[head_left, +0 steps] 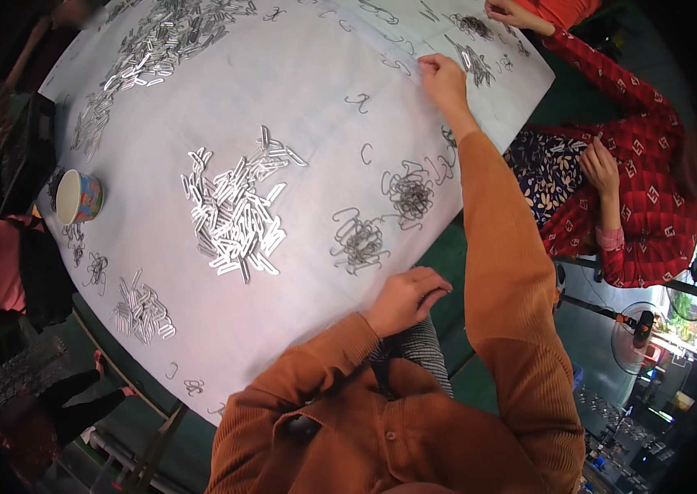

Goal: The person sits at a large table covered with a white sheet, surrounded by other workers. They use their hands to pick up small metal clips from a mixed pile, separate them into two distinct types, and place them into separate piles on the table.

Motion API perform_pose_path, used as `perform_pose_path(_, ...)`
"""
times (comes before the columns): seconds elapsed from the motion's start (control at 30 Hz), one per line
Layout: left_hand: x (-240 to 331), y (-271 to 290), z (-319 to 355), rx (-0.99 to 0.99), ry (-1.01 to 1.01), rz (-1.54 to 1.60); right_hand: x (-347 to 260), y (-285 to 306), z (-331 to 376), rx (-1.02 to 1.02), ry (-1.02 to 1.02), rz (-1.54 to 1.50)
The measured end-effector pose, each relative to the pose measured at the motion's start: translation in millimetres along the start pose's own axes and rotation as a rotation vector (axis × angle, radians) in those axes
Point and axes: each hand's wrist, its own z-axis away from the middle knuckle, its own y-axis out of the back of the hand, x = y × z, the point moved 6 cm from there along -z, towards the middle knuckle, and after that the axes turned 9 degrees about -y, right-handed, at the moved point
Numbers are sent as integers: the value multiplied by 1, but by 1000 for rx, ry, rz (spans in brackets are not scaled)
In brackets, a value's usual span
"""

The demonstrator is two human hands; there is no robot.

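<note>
Right hand (442,80) is stretched way out across the white table (299,99), fingers curled down on the cloth next to a small pile of metal clips (474,64), can't tell if it's actually pinching one tbh. Left hand (405,300) sits at the near table edge, loosely clenched, nothing visible in it. Two tangles of wire hooks (358,242) lie just past the left hand, w/ a big heap of flat shiny clips (233,216) further left. Paper cup (78,197) near the left edge. Another person in a red sleeve (604,74) works at the far corner.
</note>
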Motion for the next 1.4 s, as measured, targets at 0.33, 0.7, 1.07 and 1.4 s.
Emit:
perform_pose_path(0.33,0,0,4,-39,5,-78,4,-48,-67,-117,-153,388)
perform_pose_path(0.7,-5,-6,6,-14,-29,-68,10,79,150,-134,163,-111)
perform_pose_path(1.07,-23,-3,9,55,230,113,76,130,357,-206,-517,-1046)
perform_pose_path(1.4,-24,-6,14,63,274,80,89,98,361,-321,-675,-1185)
